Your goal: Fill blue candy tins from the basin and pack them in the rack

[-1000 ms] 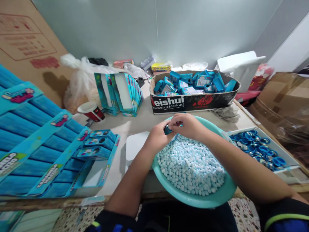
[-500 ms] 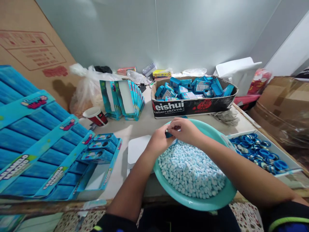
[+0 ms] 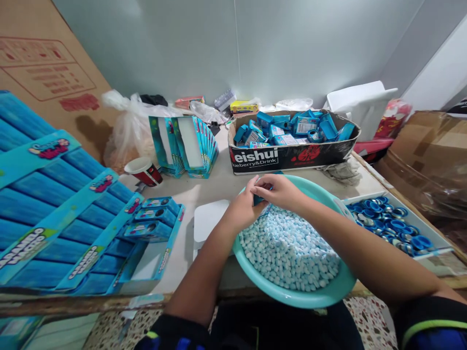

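Observation:
My left hand (image 3: 242, 208) is closed round a small blue box (image 3: 258, 200), mostly hidden by the fingers, above the rear left of a turquoise basin (image 3: 292, 300). My right hand (image 3: 280, 192) meets it from the right, its fingertips pinched together at the top of the box. Whatever those fingertips hold is hidden. Below both hands, the basin is filled with small pale blue and white candies (image 3: 292, 250). To its right, a white tray (image 3: 443, 247) carries many blue ring-shaped lids (image 3: 396, 223).
Behind the basin stands a black carton (image 3: 284, 160) full of blue boxes (image 3: 305, 126). On the left are stacked blue display boxes (image 3: 65, 204), a paper cup (image 3: 146, 172) and folded display cartons (image 3: 191, 146). A white scale-like device (image 3: 207, 218) lies left of the basin.
A white candy that showed at my right fingertips is out of sight now. Those fingers sit closer over the box top. The whole view has shifted slightly.

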A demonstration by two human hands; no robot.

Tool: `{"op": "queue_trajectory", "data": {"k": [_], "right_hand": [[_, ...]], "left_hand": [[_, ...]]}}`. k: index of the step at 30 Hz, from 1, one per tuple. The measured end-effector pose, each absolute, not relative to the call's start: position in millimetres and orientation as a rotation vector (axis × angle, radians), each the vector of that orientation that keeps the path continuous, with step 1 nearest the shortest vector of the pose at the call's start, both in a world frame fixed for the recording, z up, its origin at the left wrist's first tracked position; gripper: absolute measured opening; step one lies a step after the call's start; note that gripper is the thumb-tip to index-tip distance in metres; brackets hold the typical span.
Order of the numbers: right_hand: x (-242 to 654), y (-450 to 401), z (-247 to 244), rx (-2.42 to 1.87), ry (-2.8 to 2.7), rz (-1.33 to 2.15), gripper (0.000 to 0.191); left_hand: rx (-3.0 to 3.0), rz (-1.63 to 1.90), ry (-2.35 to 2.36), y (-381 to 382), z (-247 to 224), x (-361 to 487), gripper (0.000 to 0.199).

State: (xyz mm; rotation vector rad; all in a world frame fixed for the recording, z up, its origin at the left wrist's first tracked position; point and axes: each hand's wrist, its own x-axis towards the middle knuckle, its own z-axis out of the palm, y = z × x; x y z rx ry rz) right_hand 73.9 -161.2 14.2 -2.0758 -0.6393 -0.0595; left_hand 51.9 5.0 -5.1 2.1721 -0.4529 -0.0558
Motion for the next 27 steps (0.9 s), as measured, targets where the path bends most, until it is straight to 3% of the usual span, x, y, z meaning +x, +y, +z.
{"op": "queue_trajectory", "data": {"k": [7,12,14,16,19,22,27], "right_hand": [[87,-172,10,-2.144,-0.551,-0.138,0.013],[78,-175,14,-2.136,-0.468,-0.641,0.020],[72,-172,14,-2.136,-0.491,-0.685,0.026],[68,-169,10,-2.129,-0.461,-0.555,0.032],[69,-170,0,-2.237,-0.434,-0.072,0.038],[69,-171,-14,-2.412,-0.564,0.382,0.044],[56,-161,-23,-2.450,-0.747,0.587,0.069]], "left_hand": [[2.039,-0.029,-0.339,5,-20,61,0.081],[1.800,0.293,-0.283,-3,-17,60,0.061],[1.769,0.461,-0.254,-1,-6,55,0.047],[1.777,0.631,-0.205,10,8,50,0.034],[1.863,0.786,-0.200,45,17,45,0.023],[1.926,0.790,-0.182,87,3,45,0.023],[1.939,0.586,0.049,131,-34,44,0.028]]}}
